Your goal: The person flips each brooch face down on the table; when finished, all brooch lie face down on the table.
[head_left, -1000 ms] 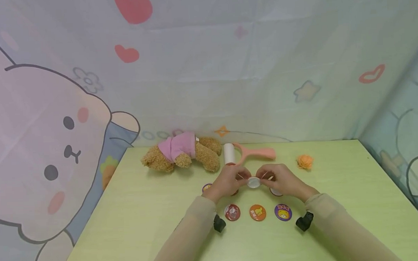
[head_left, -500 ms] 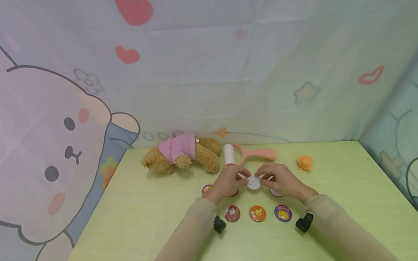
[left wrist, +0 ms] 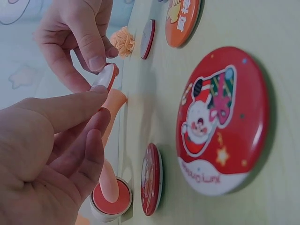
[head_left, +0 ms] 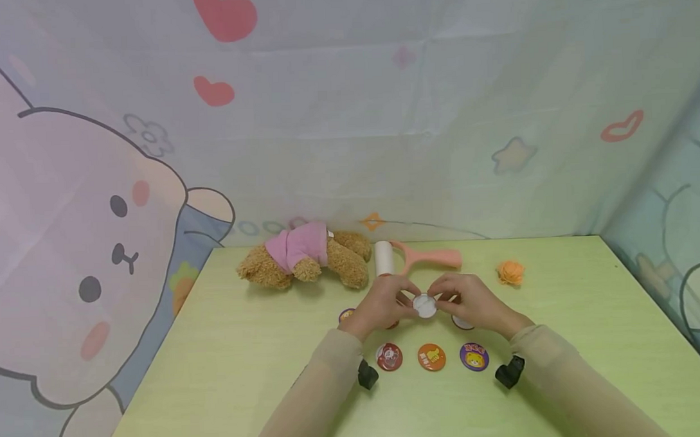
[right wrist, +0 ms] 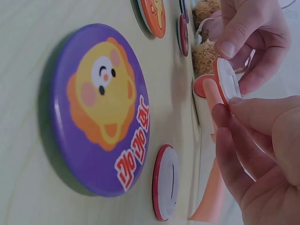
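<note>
Between my two hands, a pin badge (head_left: 425, 306) is held up off the table, its white back facing me and a reddish rim showing. My left hand (head_left: 383, 304) pinches its left edge with thumb and fingers, while my right hand (head_left: 467, 298) pinches the right edge. In the right wrist view, the held badge's back (right wrist: 228, 80) is white; its front is hidden. Below the hands lie a red badge (head_left: 389, 357), an orange badge (head_left: 432, 357) and a purple lion badge (head_left: 474, 357). A badge lying face down (right wrist: 166, 183) is near my right hand.
Behind the hands lies a lint roller with a white roll (head_left: 383, 258) and pink handle (head_left: 438, 258). A teddy bear (head_left: 305, 253) in pink lies left of it. An orange pompom-like ball (head_left: 511, 272) sits to the right. Another purple badge (head_left: 345, 315) is beside my left forearm.
The held badge has tilted so its white back faces the head camera more fully. Both hands stay in nearly the same place and keep their pinch.
</note>
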Demonstrator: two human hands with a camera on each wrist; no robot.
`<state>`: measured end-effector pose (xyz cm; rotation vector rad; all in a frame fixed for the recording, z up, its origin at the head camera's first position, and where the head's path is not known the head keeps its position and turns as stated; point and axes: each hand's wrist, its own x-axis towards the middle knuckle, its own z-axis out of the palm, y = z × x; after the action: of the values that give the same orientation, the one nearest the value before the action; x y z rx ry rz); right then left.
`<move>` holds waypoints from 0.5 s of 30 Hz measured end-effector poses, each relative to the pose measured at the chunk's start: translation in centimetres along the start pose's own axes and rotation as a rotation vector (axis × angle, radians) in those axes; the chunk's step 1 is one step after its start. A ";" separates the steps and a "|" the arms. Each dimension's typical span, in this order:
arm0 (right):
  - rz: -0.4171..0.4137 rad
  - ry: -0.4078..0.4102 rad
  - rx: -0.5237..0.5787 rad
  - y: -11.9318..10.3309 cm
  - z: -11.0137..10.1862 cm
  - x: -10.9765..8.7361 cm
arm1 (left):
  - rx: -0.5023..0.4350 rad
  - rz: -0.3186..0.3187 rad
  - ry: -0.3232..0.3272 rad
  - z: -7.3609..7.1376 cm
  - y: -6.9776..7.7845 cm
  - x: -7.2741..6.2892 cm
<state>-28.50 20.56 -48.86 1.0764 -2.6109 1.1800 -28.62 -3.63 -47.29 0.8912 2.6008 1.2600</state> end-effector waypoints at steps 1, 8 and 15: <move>0.010 -0.008 0.005 0.0 0.0 0.0 | -0.002 0.004 -0.003 0.0 0.0 0.0; 0.049 -0.059 0.064 0.2 -0.1 -0.1 | -0.001 0.010 -0.016 0.3 -0.2 0.1; 0.046 -0.069 0.064 0.3 -0.2 0.0 | 0.013 0.003 -0.024 0.4 -0.3 0.3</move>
<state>-28.75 20.80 -48.88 1.0930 -2.6812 1.2667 -28.88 -3.29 -47.69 0.9071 2.5930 1.2269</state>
